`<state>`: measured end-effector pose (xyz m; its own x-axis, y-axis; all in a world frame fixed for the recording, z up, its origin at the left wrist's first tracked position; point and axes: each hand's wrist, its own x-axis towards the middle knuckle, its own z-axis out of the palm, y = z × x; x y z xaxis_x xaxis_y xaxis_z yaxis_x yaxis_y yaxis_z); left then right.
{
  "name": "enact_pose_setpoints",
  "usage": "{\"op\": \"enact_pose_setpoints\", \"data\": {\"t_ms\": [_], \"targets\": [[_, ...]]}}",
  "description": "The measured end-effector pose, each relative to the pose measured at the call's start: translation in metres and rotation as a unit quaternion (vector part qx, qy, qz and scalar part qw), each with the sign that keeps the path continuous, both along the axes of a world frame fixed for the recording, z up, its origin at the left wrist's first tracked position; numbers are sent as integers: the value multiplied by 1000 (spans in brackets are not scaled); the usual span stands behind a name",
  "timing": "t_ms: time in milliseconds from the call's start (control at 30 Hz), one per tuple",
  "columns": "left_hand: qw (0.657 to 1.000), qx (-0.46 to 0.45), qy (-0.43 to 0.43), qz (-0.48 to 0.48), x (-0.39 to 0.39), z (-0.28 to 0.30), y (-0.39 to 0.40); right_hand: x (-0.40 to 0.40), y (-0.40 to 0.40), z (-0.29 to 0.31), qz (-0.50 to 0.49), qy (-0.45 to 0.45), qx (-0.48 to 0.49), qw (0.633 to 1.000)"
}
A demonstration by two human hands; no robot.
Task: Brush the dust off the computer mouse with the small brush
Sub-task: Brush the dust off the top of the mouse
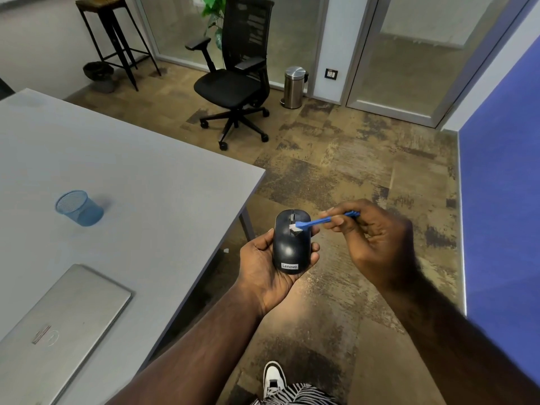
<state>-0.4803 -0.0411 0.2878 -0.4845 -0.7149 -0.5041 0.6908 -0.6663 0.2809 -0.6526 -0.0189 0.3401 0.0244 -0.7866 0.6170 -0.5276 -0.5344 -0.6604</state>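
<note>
Cradling the black computer mouse [291, 244] from below, the left hand [268, 264] is lying palm up over the floor, just off the right edge of the grey table [131, 176], with its thumb curling up the mouse's left side and its fingertips showing at the right side. Right beside it, the right hand [377, 241] is pinching the blue handle of the small brush [318, 222] between thumb and fingers, the other fingers curling in. That brush is reaching leftward, its pale bristles touching the top of the mouse next to the scroll wheel. A white label reading Lenovo is facing up at the mouse's near end. On the table, a blue mesh cup [79, 208] is standing to the left, and a closed silver laptop [58, 331] is lying near the viewer. Farther off, a black office chair [236, 80] and a steel bin [294, 86] are standing on the patterned floor.
</note>
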Motion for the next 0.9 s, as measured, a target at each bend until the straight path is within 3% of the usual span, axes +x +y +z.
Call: {"op": "enact_pose_setpoints", "data": {"t_ms": [133,367,500,633,800,900], "targets": [[1000,1,-4,6,-1,1,1,0,6,1,78,20,36,996],[1000,-24,1,-9,1,3,1,-8,-9,-3,-73,-34,27,996],[1000,-25,-3,-14,-1,1,4,-7,-7,-2,-53,-17,43,997],[999,-28,-6,-22,-1,2,6,-8,-14,1,-95,-20,44,994],[999,-29,-32,-22,0,0,4,0,-12,1,-36,0,46,998],[998,-41,-40,-29,-1,0,5,0,-20,-1,-69,-23,47,996]]}}
